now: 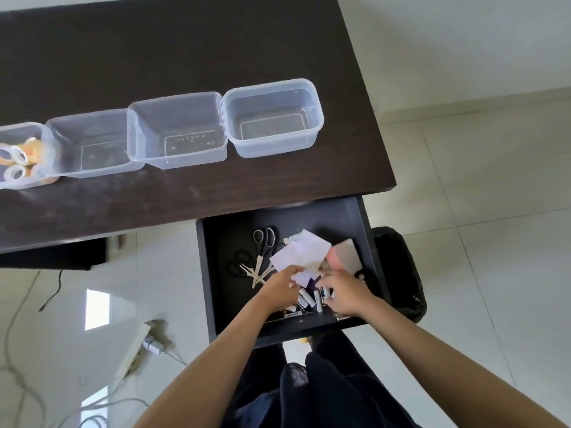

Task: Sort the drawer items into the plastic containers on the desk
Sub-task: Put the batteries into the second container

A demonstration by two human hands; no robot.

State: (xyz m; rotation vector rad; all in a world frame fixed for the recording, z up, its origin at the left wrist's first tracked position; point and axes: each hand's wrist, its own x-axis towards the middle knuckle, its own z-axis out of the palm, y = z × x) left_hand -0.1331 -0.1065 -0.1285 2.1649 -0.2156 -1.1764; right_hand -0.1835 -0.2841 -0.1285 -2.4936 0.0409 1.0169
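An open dark drawer point(210, 273) sticks out under the desk's right end. Inside it lie several scissors point(261, 253), white paper slips point(301, 251), a pinkish pad point(347, 253) and several batteries point(310, 299). My left hand point(281, 287) pinches the near edge of the paper slips. My right hand point(346, 295) is down over the batteries with fingers curled on them; what it grips is hidden. On the desk stands a row of clear plastic containers: one with tape rolls point(18, 156) at far left, then three empty ones point(92, 143) point(179, 131) point(273, 115).
The dark wooden desk point(185, 50) ends at a right edge near the drawer. A black bin point(401, 273) stands on the floor right of the drawer. A power strip point(139, 344) and cables lie on the tiled floor at left. My legs are below the drawer.
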